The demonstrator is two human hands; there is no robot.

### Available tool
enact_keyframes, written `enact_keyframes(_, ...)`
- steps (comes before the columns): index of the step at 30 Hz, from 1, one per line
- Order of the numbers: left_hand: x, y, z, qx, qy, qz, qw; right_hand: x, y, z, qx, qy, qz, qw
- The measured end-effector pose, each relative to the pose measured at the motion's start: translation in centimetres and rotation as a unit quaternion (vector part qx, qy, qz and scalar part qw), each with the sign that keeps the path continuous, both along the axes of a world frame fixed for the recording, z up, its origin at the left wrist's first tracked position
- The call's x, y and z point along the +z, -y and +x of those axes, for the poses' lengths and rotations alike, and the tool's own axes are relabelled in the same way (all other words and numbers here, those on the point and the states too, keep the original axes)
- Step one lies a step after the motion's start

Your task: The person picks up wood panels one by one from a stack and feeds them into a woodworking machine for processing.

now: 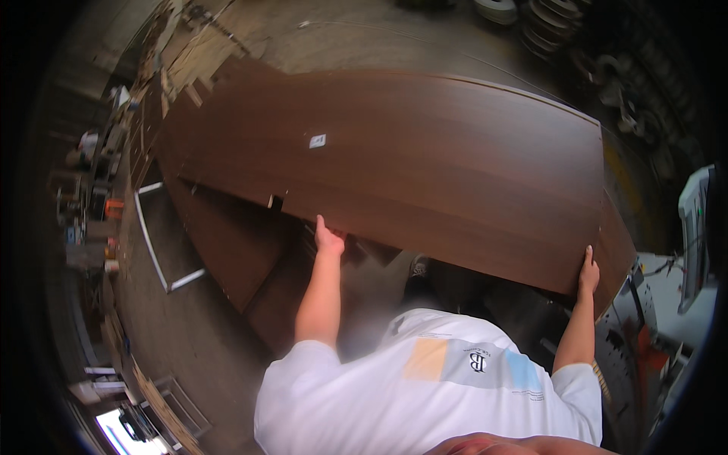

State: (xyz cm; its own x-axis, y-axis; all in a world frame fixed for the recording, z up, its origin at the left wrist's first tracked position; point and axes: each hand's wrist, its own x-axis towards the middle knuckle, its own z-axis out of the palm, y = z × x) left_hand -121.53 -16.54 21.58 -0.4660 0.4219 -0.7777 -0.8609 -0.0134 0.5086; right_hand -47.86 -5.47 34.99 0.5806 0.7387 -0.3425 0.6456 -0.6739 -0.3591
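A long dark-brown wooden panel (455, 167) stretches across the view in front of me, with a small white label (318, 141) on its face. My left hand (331, 236) grips its near edge close to a small notch, thumb on top and fingers hidden underneath. At the panel's right end, my right hand (588, 273) is closed around the near corner, thumb up along the end edge. Below the panel on the left, more brown boards (227, 235) lie at angles. Another brown board (616, 254) shows beneath its right end.
A white machine (694, 235) stands close on my right. On the floor to the left lies a white-edged frame (155, 243). Cluttered shelving (91, 205) runs along the far left, and round stacked parts (550, 26) sit at the back right.
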Motion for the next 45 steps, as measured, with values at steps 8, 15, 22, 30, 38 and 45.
enact_keyframes(8,-0.1,-2.9,-0.3,-0.037,-0.030,-0.031,0.998,3.0,0.3,-3.7,-0.078,0.087,-0.010,0.993)
enact_keyframes(15,3.3,-3.5,1.5,-0.030,-0.043,-0.125,0.991,3.1,2.2,-2.9,-0.104,0.092,0.002,0.990)
enact_keyframes(22,5.1,0.9,3.3,-0.083,0.082,-0.070,0.991,5.1,9.1,1.0,-0.142,0.121,0.005,0.982)
enact_keyframes(30,3.4,8.4,8.8,-0.176,-0.026,-0.196,0.964,5.8,22.6,8.2,-0.208,0.126,-0.008,0.970)
enact_keyframes(38,10.8,14.8,17.9,-0.530,-0.451,-0.173,0.697,4.9,36.5,13.4,-0.278,0.127,-0.024,0.952)
enact_keyframes(45,9.0,13.0,18.1,-0.451,-0.140,-0.067,0.879,5.4,45.9,15.7,-0.331,0.114,-0.025,0.936)
